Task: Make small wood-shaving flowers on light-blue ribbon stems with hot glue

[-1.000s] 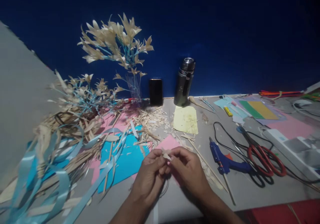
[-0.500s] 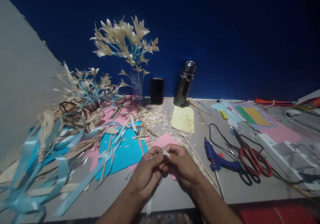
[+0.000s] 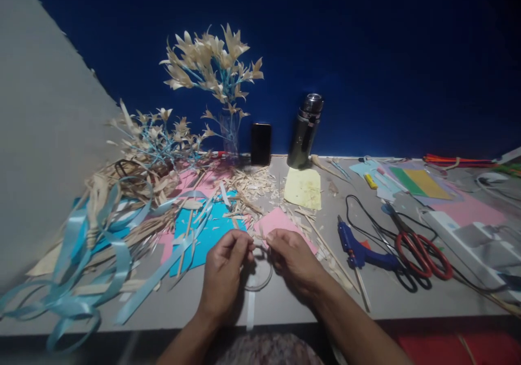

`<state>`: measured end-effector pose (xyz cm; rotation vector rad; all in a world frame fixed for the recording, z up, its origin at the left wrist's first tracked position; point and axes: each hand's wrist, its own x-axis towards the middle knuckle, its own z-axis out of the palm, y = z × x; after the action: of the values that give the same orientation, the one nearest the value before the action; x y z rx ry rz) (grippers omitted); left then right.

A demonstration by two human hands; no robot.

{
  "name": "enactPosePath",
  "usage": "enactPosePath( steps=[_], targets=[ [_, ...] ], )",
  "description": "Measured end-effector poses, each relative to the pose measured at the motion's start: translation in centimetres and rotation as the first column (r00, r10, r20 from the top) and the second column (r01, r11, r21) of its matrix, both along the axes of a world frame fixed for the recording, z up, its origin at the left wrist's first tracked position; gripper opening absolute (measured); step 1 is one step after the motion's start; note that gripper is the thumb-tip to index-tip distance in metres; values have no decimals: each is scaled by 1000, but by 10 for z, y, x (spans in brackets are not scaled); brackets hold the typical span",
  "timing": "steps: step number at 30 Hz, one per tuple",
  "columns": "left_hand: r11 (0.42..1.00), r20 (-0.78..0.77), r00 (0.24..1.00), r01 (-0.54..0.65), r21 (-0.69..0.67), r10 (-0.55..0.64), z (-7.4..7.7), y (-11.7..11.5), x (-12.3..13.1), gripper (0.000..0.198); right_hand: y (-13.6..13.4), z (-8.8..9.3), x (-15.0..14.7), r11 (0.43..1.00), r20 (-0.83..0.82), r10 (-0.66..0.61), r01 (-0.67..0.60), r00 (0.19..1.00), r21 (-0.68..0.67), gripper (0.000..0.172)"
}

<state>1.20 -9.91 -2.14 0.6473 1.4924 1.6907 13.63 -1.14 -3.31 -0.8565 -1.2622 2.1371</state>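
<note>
My left hand (image 3: 226, 264) and my right hand (image 3: 295, 256) are close together above the near middle of the table, both closed in a pinch. A thin, pale looped cord (image 3: 264, 286) hangs in a curve between them, its ends running into the fingers. Whether it is thread or wire I cannot tell. A small pale piece shows at the fingertips, mostly hidden. Just beyond the hands lies a pink paper sheet (image 3: 280, 224).
Blue ribbon (image 3: 83, 262), dried husk strips (image 3: 138, 240) and a blue sheet (image 3: 191, 251) spread left. A flower vase (image 3: 230, 132), phone (image 3: 261, 144) and flask (image 3: 305, 132) stand behind. To the right lie a glue gun (image 3: 358, 254), scissors (image 3: 419, 251) and power strip (image 3: 459, 243).
My hands have moved slightly apart, and the looped cord now shows between them. The pale petal-like piece at the fingertips is less visible. The view has shifted a little.
</note>
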Motion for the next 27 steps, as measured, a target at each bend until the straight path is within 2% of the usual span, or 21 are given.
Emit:
enactPosePath(
  steps=[2,5,9,11,13,15,17,20,24,26,27],
  targets=[
    [1000,-43,999,-16,20,17,4,-1,-2,32,-1,1,0,1000,-1,24,-24,1000,-12,46],
    [995,0,1000,-31,94,32,7,-1,-1,29,0,2,0,996,-47,62,-65,997,-67,49],
    [983,50,999,-17,183,8,9,1,-1,47,1,-2,1,998,-71,25,-29,997,-58,48],
    [988,14,999,-40,146,38,8,1,-3,46,1,-4,1,1000,-43,-13,13,999,-14,46],
    [994,-42,998,-52,91,56,7,1,-5,32,1,-6,0,998,-16,-48,49,999,43,45],
    [999,-72,997,-8,41,11,6,1,-7,24,0,-6,0,994,9,-71,70,997,83,44],
    [998,-69,996,55,1,-55,6,2,-9,27,0,-6,-1,993,29,-73,70,997,91,43],
    [996,3,997,77,-43,-77,9,6,-8,34,-1,-3,0,996,34,-47,44,998,80,44],
    [993,204,976,92,-79,-74,14,14,-4,31,-1,1,1,1000,27,24,-24,999,13,41],
    [990,254,964,104,-96,-77,15,17,-3,31,-1,2,2,997,67,18,-23,998,73,36],
    [990,243,968,98,-106,-70,14,17,-3,31,-1,3,2,986,102,-35,18,994,166,31]
  ],
)
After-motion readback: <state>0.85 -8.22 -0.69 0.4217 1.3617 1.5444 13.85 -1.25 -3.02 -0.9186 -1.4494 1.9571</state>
